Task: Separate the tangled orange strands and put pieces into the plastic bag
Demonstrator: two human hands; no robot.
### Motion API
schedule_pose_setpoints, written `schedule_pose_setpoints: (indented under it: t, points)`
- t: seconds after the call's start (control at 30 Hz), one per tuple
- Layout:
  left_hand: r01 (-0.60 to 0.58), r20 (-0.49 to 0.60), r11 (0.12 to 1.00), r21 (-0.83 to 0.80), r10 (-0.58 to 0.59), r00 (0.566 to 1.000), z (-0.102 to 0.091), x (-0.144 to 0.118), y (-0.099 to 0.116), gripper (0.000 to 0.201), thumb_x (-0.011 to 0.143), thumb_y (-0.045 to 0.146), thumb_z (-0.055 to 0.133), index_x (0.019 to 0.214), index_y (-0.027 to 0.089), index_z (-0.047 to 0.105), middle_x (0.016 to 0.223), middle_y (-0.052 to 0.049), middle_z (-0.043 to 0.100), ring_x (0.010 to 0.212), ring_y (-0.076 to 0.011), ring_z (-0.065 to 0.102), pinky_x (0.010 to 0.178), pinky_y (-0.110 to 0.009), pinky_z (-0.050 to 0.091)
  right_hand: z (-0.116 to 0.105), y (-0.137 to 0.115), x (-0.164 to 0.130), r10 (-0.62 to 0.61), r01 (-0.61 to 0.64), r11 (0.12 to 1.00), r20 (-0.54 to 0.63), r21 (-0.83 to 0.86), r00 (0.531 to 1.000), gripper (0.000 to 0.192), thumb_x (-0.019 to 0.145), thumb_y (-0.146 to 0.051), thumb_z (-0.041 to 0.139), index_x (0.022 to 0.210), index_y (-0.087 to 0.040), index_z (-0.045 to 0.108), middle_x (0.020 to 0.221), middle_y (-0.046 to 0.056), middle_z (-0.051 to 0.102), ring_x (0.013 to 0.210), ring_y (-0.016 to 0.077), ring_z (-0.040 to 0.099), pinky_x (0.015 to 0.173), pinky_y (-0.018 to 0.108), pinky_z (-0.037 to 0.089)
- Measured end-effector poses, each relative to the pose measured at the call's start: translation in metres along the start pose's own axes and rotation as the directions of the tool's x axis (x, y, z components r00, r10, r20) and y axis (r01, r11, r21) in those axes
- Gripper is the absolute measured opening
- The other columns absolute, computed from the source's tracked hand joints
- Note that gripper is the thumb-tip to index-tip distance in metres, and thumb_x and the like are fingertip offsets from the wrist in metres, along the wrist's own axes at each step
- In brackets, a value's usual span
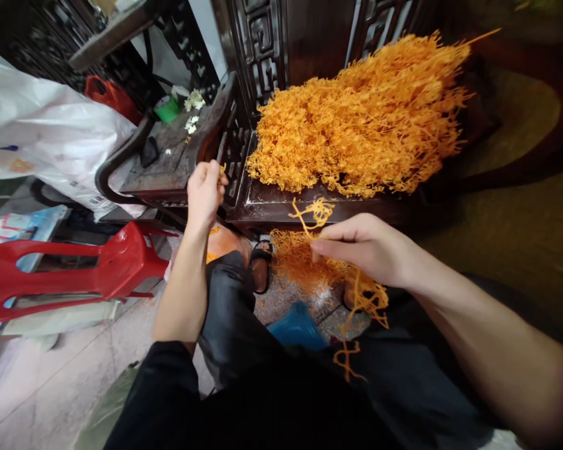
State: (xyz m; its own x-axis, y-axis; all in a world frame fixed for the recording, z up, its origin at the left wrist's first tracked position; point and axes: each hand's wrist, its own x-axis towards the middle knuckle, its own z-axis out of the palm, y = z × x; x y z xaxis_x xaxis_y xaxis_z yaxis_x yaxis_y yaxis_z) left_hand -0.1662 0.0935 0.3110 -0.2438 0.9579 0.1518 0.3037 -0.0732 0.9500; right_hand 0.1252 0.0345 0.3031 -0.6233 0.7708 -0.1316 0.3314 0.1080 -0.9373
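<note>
Dark carved bench: right hand grips orange sprigs; left hand pinches 1 bit.

Strand heap on bench

Print on the white plastic bag seems too blurred to read.

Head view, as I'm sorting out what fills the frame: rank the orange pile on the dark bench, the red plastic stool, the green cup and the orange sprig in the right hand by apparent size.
1. orange pile
2. red plastic stool, though nearness to the camera may flatter it
3. orange sprig pinched by the right hand
4. green cup, far back, so its true size is unsure
</note>
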Motion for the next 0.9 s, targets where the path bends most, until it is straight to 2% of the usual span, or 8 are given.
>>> schedule_pose_setpoints:
  t: [0.23, 0.4, 0.5, 0.57, 0.63, 0.73, 0.83, 0.9]
  points:
    - [0.279, 0.301, 0.897, -0.343, -0.177, 0.937, 0.029, -0.031, 0.007, 0.018, 0.087, 0.031, 0.062, 0.081, 0.02, 0.049, 0.068, 0.001, 0.067, 0.035, -0.0012, 0.023, 0.037, -0.018, 0.012, 0.002, 0.006, 0.003, 0.016, 0.003, 0.979, 0.09, -0.202, 0.996, 0.053, 0.098, -0.054, 0.057, 0.059, -0.018, 0.054, 0.059, -0.001, 0.044, 0.056, 0.0116, 0.036, 0.056, 0.031, 0.026]
    - [0.439, 0.52, 0.848, -0.298, -0.241, 0.819, 0.034, -0.034, 0.015, 0.022, 0.078, 0.025, 0.059, 0.1, 0.021, 0.059, 0.059, 0.006, 0.055, 0.035, -0.0027, 0.016, 0.036, -0.019, 0.01, 0.003, 0.005, 0.006, -0.009, 0.034, 0.964, 0.093, -0.264, 0.996, 0.051, 0.097, -0.043, 0.059, 0.055, -0.019, 0.042, 0.055, -0.002, 0.037, 0.054, 0.0107, 0.032, 0.055, 0.031, 0.024]
    - [0.434, 0.598, 0.872, -0.225, -0.228, 0.769, 0.033, -0.032, 0.013, 0.029, 0.079, 0.031, 0.058, 0.105, 0.022, 0.064, 0.063, 0.003, 0.054, 0.038, -0.0047, 0.017, 0.037, -0.023, 0.011, 0.003, 0.007, 0.006, -0.017, 0.045, 0.961, 0.103, -0.274, 0.995, 0.047, 0.097, -0.038, 0.058, 0.056, -0.019, 0.045, 0.054, -0.002, 0.041, 0.054, 0.0106, 0.033, 0.056, 0.031, 0.025]
    - [0.373, 0.603, 0.914, -0.159, -0.209, 0.77, 0.033, -0.032, 0.014, 0.025, 0.086, 0.045, 0.057, 0.088, 0.022, 0.064, 0.064, 0.001, 0.05, 0.04, -0.0059, 0.02, 0.038, -0.025, 0.014, 0.003, 0.007, 0.006, -0.027, 0.058, 0.959, 0.112, -0.278, 0.993, 0.048, 0.097, -0.038, 0.056, 0.055, -0.019, 0.045, 0.053, -0.002, 0.04, 0.053, 0.0103, 0.032, 0.055, 0.031, 0.024]
    - [0.252, 0.598, 0.967, -0.047, -0.175, 0.782, 0.035, -0.035, 0.017, 0.047, 0.094, 0.062, 0.051, 0.073, 0.021, 0.06, 0.061, 0.0, 0.045, 0.043, -0.0075, 0.026, 0.041, -0.027, 0.019, 0.004, 0.006, 0.006, -0.049, 0.089, 0.953, 0.14, -0.291, 0.989, 0.048, 0.097, -0.036, 0.055, 0.054, -0.019, 0.043, 0.052, -0.002, 0.038, 0.052, 0.01, 0.031, 0.055, 0.031, 0.023]
    - [-0.074, 0.624, 0.979, 0.19, -0.062, 0.779, 0.041, -0.046, 0.026, 0.061, 0.095, 0.073, 0.054, 0.067, 0.019, 0.061, 0.061, -0.001, 0.049, 0.052, -0.0104, 0.04, 0.05, -0.028, 0.028, 0.007, 0.003, 0.006, -0.072, 0.128, 0.938, 0.182, -0.321, 0.981, 0.046, 0.096, -0.032, 0.055, 0.053, -0.019, 0.044, 0.05, -0.002, 0.041, 0.05, 0.0102, 0.033, 0.056, 0.032, 0.023]
    - [-0.355, 0.746, 0.887, 0.296, 0.018, 0.665, 0.05, -0.059, 0.031, 0.058, 0.093, 0.069, 0.065, 0.064, 0.018, 0.059, 0.064, -0.001, 0.055, 0.06, -0.0114, 0.046, 0.057, -0.028, 0.032, 0.007, 0.001, 0.007, -0.064, 0.123, 0.931, 0.178, -0.343, 0.982, 0.039, 0.092, -0.026, 0.059, 0.054, -0.019, 0.051, 0.052, -0.001, 0.047, 0.051, 0.0112, 0.038, 0.059, 0.033, 0.025]
    - [-0.407, 0.785, 0.871, 0.276, 0.04, 0.618, 0.056, -0.062, 0.029, 0.063, 0.096, 0.068, 0.06, 0.058, 0.019, 0.051, 0.059, 0.001, 0.049, 0.057, -0.0101, 0.041, 0.055, -0.028, 0.03, 0.006, -0.001, 0.007, -0.04, 0.107, 0.927, 0.189, -0.36, 0.981, 0.038, 0.09, -0.024, 0.061, 0.054, -0.019, 0.052, 0.051, -0.001, 0.048, 0.051, 0.0112, 0.038, 0.06, 0.033, 0.025]
